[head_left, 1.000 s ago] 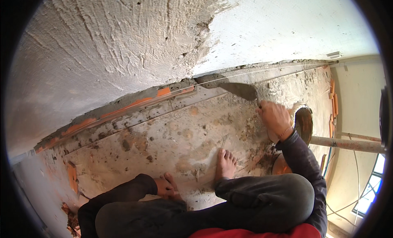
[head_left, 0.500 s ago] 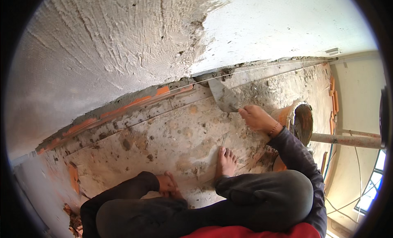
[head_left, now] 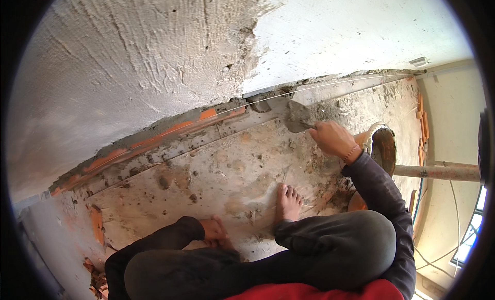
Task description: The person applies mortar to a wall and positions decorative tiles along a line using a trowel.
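Observation:
In the head view my right hand (head_left: 334,138) grips a trowel (head_left: 298,117) with grey mortar on its blade, just short of a strip of mortar and red brick (head_left: 209,114) along the wall base. A taut string (head_left: 342,82) runs over this strip. My left hand (head_left: 212,231) rests low at my left foot, partly overlapping it, its fingers loose and seemingly empty. My bare right foot (head_left: 289,202) is on the mortar-spattered floor (head_left: 242,171).
A bucket (head_left: 383,148) stands right of my right hand, partly behind it. Rough plaster (head_left: 129,52) meets smooth white wall (head_left: 350,31) above. A pipe (head_left: 438,172), loose cables (head_left: 450,207) and a window (head_left: 469,233) are at the right; orange pieces (head_left: 422,127) lie along that edge.
The trowel swung down and left with my right hand, then back up a little to the right; its blade now carries more visible mortar. My left hand stays by my foot.

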`<act>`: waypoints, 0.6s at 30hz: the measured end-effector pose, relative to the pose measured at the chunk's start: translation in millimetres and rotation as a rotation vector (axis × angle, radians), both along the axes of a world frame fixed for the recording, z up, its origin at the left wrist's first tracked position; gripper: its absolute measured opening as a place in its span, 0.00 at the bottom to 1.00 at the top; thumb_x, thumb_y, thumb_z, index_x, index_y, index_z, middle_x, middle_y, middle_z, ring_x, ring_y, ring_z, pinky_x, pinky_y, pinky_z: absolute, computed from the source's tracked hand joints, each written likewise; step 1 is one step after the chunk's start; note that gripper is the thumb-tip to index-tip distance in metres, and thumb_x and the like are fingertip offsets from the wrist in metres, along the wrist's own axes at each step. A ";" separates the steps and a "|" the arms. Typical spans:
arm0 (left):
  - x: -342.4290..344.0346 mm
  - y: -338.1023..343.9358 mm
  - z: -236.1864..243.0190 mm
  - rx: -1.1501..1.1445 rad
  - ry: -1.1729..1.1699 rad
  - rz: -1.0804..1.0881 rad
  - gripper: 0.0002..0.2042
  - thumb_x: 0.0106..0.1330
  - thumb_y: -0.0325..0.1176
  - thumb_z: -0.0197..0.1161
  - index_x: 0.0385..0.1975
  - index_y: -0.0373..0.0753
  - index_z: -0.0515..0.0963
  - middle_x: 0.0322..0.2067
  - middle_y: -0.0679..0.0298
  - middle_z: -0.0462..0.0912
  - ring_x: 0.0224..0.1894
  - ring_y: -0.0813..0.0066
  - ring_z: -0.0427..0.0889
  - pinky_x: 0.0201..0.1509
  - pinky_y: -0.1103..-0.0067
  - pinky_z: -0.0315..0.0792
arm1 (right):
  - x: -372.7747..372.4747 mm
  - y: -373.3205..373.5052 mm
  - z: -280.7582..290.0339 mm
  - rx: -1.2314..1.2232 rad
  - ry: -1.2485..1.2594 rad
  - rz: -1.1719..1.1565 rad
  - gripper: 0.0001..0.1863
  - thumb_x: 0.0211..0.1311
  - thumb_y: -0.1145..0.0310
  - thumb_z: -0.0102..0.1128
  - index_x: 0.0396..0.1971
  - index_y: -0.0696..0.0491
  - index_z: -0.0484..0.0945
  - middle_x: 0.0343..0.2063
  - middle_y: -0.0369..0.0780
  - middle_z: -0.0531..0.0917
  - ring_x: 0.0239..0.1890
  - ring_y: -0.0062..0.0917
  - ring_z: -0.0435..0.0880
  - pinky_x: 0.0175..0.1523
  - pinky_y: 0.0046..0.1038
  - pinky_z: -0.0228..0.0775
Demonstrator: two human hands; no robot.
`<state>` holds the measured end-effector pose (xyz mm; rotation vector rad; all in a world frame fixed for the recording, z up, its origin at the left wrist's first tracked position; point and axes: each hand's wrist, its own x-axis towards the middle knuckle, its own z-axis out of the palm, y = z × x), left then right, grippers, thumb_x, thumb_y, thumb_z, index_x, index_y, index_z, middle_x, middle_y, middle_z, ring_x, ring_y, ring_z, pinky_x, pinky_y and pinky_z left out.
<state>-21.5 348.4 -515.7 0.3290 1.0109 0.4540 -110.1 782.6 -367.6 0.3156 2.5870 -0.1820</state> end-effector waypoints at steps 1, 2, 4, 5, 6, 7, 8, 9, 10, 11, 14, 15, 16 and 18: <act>-0.4 3.3 2.7 -0.007 0.007 -0.018 0.28 0.71 0.56 0.51 0.38 0.33 0.83 0.31 0.55 0.86 0.34 0.68 0.87 0.41 0.77 0.81 | 3.9 2.8 2.9 0.017 0.016 0.000 0.21 0.69 0.54 0.48 0.35 0.58 0.81 0.35 0.52 0.84 0.41 0.48 0.83 0.49 0.44 0.73; -1.1 5.4 3.3 -0.014 0.015 -0.036 0.28 0.71 0.57 0.51 0.38 0.33 0.83 0.31 0.55 0.86 0.34 0.68 0.87 0.41 0.77 0.81 | 6.6 1.7 4.2 0.062 0.059 0.033 0.20 0.68 0.55 0.49 0.34 0.57 0.81 0.34 0.51 0.84 0.41 0.47 0.83 0.48 0.44 0.73; -1.9 6.1 -0.6 -0.008 -0.005 -0.043 0.28 0.71 0.57 0.51 0.38 0.33 0.83 0.31 0.55 0.86 0.34 0.68 0.87 0.41 0.77 0.81 | 9.0 -0.6 -1.3 0.091 0.075 0.048 0.20 0.68 0.55 0.49 0.33 0.57 0.81 0.33 0.51 0.84 0.41 0.47 0.83 0.48 0.44 0.73; -2.4 6.6 -1.1 -0.006 -0.015 -0.048 0.28 0.71 0.57 0.51 0.38 0.33 0.83 0.31 0.54 0.86 0.34 0.67 0.87 0.41 0.77 0.81 | 10.4 -1.2 -3.2 0.105 0.084 0.054 0.20 0.68 0.55 0.50 0.33 0.57 0.81 0.33 0.51 0.84 0.41 0.47 0.83 0.48 0.44 0.73; -2.4 7.8 -0.2 -0.022 -0.007 -0.047 0.28 0.71 0.57 0.51 0.38 0.33 0.83 0.31 0.54 0.86 0.34 0.67 0.87 0.41 0.77 0.81 | 8.6 2.2 -1.8 0.114 0.052 0.037 0.20 0.68 0.55 0.50 0.34 0.57 0.80 0.33 0.51 0.84 0.40 0.47 0.83 0.48 0.44 0.74; -5.1 9.4 6.0 -0.042 0.003 -0.044 0.28 0.71 0.57 0.51 0.39 0.33 0.83 0.31 0.54 0.86 0.34 0.67 0.87 0.41 0.77 0.81 | 2.2 7.7 1.0 0.120 0.024 0.021 0.19 0.68 0.55 0.50 0.34 0.57 0.80 0.33 0.51 0.84 0.40 0.47 0.83 0.47 0.44 0.74; -7.0 10.0 9.8 -0.061 0.014 -0.043 0.28 0.71 0.57 0.51 0.39 0.33 0.83 0.31 0.54 0.86 0.34 0.67 0.87 0.41 0.77 0.81 | -1.2 11.1 4.0 0.126 -0.004 0.004 0.19 0.68 0.55 0.50 0.34 0.57 0.80 0.32 0.51 0.84 0.40 0.46 0.83 0.47 0.44 0.74; -5.6 7.6 8.5 -0.055 0.013 -0.017 0.27 0.70 0.57 0.52 0.38 0.35 0.83 0.30 0.55 0.86 0.33 0.68 0.86 0.39 0.77 0.81 | -0.5 11.4 7.4 0.128 -0.001 0.002 0.19 0.68 0.56 0.49 0.35 0.57 0.80 0.32 0.51 0.84 0.40 0.46 0.83 0.47 0.44 0.74; -1.3 3.9 5.2 -0.047 0.011 0.012 0.26 0.69 0.57 0.53 0.38 0.36 0.83 0.29 0.57 0.86 0.31 0.69 0.86 0.37 0.77 0.81 | 0.7 10.3 9.9 0.131 0.001 0.005 0.18 0.68 0.56 0.49 0.35 0.56 0.80 0.32 0.51 0.84 0.39 0.46 0.83 0.46 0.44 0.74; 1.3 1.0 2.3 -0.040 0.010 0.041 0.25 0.68 0.57 0.54 0.37 0.37 0.84 0.28 0.59 0.85 0.29 0.70 0.85 0.35 0.76 0.81 | 2.4 8.9 11.6 0.133 0.003 0.007 0.18 0.68 0.56 0.49 0.36 0.56 0.80 0.32 0.51 0.84 0.39 0.46 0.83 0.46 0.44 0.74; 2.0 3.1 -2.3 -0.052 -0.018 0.038 0.25 0.68 0.57 0.54 0.37 0.37 0.84 0.28 0.58 0.85 0.29 0.70 0.85 0.35 0.76 0.80 | 8.4 -13.2 12.0 0.103 -0.004 0.033 0.18 0.68 0.56 0.50 0.37 0.56 0.80 0.31 0.51 0.84 0.38 0.46 0.84 0.45 0.44 0.75; 0.6 5.8 -2.2 -0.052 -0.010 0.013 0.26 0.68 0.57 0.54 0.37 0.37 0.84 0.28 0.58 0.85 0.29 0.70 0.85 0.35 0.76 0.80 | 8.7 -13.0 7.1 0.111 0.016 0.062 0.18 0.68 0.56 0.50 0.36 0.56 0.80 0.31 0.51 0.84 0.38 0.46 0.84 0.45 0.45 0.75; -4.7 8.8 2.8 -0.053 -0.001 -0.016 0.26 0.68 0.57 0.54 0.37 0.37 0.84 0.29 0.57 0.85 0.29 0.70 0.85 0.35 0.76 0.80 | 9.2 -12.1 -0.5 0.118 0.038 0.087 0.18 0.68 0.56 0.50 0.36 0.56 0.80 0.31 0.51 0.84 0.38 0.46 0.84 0.45 0.45 0.75; -7.2 11.1 3.6 -0.060 0.000 -0.041 0.26 0.68 0.57 0.53 0.37 0.37 0.84 0.29 0.57 0.85 0.29 0.69 0.85 0.35 0.76 0.80 | 9.4 -6.5 -2.9 0.131 0.056 0.072 0.18 0.68 0.56 0.50 0.35 0.56 0.79 0.31 0.50 0.84 0.37 0.46 0.84 0.45 0.45 0.75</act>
